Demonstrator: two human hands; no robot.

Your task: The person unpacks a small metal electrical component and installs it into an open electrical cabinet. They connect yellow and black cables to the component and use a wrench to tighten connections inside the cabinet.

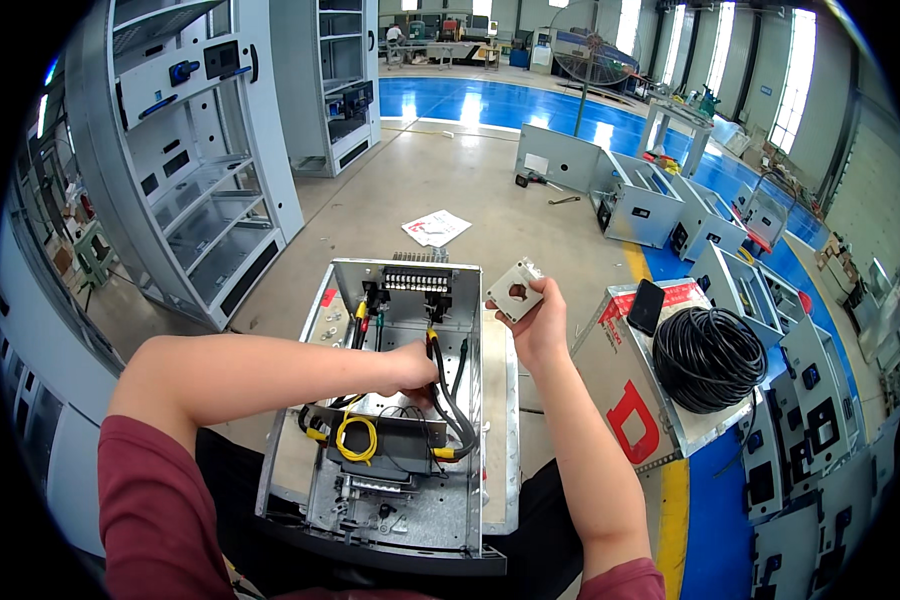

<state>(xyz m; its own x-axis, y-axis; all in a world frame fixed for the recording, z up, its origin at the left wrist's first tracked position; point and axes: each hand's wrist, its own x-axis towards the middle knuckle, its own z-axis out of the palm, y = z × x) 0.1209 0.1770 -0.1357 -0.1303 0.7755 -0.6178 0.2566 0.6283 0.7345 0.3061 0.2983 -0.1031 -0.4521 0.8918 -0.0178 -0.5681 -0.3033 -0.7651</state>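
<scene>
Right hand [542,318]: pale block [505,292] pinched between thumb and fingers, held just past the right wall of the open metal box [476,400], near its far corner. Block is tilted, holed face turned toward the head camera; roughly square, so no clear long axis can be read.

Left hand [413,368]: reached across into the box, placed at the black cables [449,395]. Fingertips are hidden, so whether a cable is gripped cannot be told.

Key relation: block is set to the right of and farther out than the left hand, with the box's right wall between. Cables are run lengthwise, far end to near end. Block is held by the right hand; cables are nearer the left. Yellow wire loop [358,440] is seated nearer the body.
</scene>
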